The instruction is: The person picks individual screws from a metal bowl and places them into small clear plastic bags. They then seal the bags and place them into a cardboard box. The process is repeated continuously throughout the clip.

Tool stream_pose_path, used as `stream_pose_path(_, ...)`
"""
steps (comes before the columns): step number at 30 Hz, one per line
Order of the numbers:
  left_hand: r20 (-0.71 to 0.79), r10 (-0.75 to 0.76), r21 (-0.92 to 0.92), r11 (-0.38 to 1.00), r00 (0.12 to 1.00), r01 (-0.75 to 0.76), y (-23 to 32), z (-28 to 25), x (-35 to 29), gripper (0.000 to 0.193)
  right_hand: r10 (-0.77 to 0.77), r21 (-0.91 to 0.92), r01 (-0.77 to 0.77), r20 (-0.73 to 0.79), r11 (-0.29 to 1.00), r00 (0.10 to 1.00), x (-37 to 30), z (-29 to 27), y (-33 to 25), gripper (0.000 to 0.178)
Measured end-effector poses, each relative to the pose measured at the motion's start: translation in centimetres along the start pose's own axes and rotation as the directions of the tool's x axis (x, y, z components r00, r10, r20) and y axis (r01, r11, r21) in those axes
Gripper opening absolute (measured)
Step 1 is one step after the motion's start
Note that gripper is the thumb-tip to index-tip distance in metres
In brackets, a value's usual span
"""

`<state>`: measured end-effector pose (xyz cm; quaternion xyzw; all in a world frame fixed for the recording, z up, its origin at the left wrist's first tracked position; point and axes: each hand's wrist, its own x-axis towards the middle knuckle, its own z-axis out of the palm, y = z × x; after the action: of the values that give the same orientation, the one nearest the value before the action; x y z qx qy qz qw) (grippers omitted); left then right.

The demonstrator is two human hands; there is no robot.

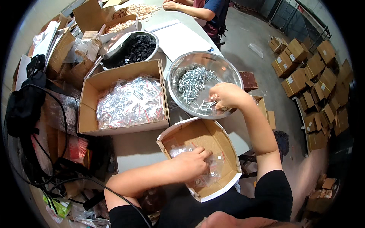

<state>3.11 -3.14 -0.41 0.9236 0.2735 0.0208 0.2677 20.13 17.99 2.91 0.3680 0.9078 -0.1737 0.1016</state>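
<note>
Inside the steel bowl (232, 72), my right hand (228, 95) curled at screws (206, 105), my left hand (192, 163) half-curled over plastic bags (216, 163), both holds unclear.

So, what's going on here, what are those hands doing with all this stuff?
One person is using both hands. The right hand is down in the steel bowl, at the screws. The left hand is over little clear bags in the small box. Beside the bowl, the big box is heaped with filled bags. Across the table, another person's hands are near tan pieces.
</note>
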Motion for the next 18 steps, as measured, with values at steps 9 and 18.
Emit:
stream_pose_path(9,-0.344,-0.182,-0.206,0.972,0.921,0.115,-1.0,-1.3,-0.3,0.031,-0.069,-0.019,0.070,0.020,0.997,0.997,2.5,1.2,1.2,0.021)
stream_pose_path(18,-0.441,-0.264,-0.325,0.938,0.858,0.122,-1.6,-1.6,-0.6,0.024,-0.121,0.001,0.121,-0.067,0.993,0.990,2.1,0.4,0.8,0.021)
